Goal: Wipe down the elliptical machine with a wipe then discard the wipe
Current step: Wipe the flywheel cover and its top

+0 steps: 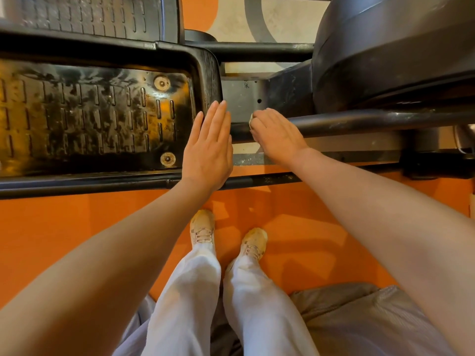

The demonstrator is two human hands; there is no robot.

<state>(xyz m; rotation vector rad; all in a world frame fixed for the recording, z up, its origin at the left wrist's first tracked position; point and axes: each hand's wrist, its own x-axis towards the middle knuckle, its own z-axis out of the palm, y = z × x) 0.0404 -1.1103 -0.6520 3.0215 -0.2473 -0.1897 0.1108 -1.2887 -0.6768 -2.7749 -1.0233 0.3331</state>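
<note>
The black elliptical machine fills the upper half of the head view. Its near foot pedal looks wet and streaked, with two round bolts. My left hand lies flat with straight fingers against the pedal's right end. My right hand curls over the dark horizontal bar and holds a small pale wipe against it; only a corner of the wipe shows beside the fingers.
A second ribbed pedal lies farther back at the top left. The dark flywheel housing bulges at the top right. Below the frame rail is orange floor, where my feet stand. A grey cloth lies at the bottom right.
</note>
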